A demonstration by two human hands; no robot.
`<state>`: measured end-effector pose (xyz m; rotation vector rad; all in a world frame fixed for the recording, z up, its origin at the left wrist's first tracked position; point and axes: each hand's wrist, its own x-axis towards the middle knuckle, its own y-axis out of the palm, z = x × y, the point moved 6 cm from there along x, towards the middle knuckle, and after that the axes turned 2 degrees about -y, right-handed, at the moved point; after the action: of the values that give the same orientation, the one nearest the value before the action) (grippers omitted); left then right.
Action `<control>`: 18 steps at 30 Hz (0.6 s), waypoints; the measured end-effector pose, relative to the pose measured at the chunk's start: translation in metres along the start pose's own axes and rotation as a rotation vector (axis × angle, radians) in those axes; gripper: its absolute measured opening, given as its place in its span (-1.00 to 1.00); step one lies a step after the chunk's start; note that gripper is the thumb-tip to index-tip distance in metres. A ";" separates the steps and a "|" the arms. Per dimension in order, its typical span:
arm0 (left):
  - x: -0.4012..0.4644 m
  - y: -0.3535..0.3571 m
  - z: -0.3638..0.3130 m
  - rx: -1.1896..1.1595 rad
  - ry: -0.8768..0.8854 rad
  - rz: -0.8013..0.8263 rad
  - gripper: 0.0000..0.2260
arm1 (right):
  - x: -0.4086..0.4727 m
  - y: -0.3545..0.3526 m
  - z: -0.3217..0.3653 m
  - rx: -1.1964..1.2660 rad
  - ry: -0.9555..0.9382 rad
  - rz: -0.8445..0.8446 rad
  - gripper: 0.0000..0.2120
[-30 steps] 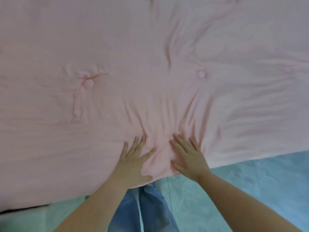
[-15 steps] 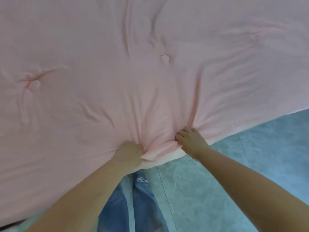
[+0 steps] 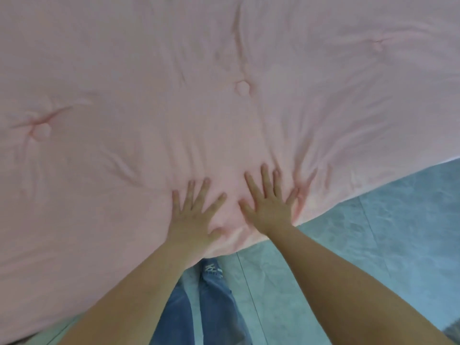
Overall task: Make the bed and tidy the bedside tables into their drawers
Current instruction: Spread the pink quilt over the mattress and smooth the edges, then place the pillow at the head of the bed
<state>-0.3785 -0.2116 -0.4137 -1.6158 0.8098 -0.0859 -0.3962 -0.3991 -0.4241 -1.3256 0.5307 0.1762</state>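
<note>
A pale pink tufted quilt (image 3: pixel 224 108) covers the bed and fills most of the view, with round button tufts and creases fanning out from its near edge. My left hand (image 3: pixel 196 215) lies flat on the quilt close to that edge, fingers spread and straight. My right hand (image 3: pixel 268 200) presses flat beside it, a little further right, fingers spread too. Both palms are down on the fabric and hold nothing. The bedside tables are out of view.
Grey-blue tiled floor (image 3: pixel 361 257) runs along the bed's near side at the lower right. My legs in blue jeans (image 3: pixel 206 300) stand against the bed edge, between my forearms.
Half a second ago both hands gripped bunched folds of the quilt's edge. They have since let go and spread flat on top, and the bunched fabric has flattened out.
</note>
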 end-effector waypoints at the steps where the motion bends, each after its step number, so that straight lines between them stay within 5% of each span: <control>1: -0.010 0.014 0.001 0.006 0.001 0.044 -0.21 | -0.011 0.013 -0.008 0.067 0.113 0.025 -0.31; 5: -0.057 0.040 -0.008 0.002 0.049 0.311 -0.13 | -0.072 0.041 -0.006 0.202 0.242 0.173 -0.19; 9: -0.073 0.019 -0.012 -0.308 -0.064 0.555 -0.58 | -0.085 0.023 0.011 0.218 0.243 0.375 -0.22; 12: -0.080 -0.031 -0.001 -0.642 -0.294 0.445 -0.70 | -0.078 -0.021 0.049 0.335 0.162 0.426 -0.48; 18: -0.130 -0.134 0.049 -0.834 -0.486 0.069 -0.82 | -0.090 -0.100 0.149 0.357 -0.060 0.475 -0.65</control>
<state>-0.3920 -0.1014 -0.2561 -2.2451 0.5323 0.7592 -0.3927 -0.2666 -0.2733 -0.8293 0.7820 0.4874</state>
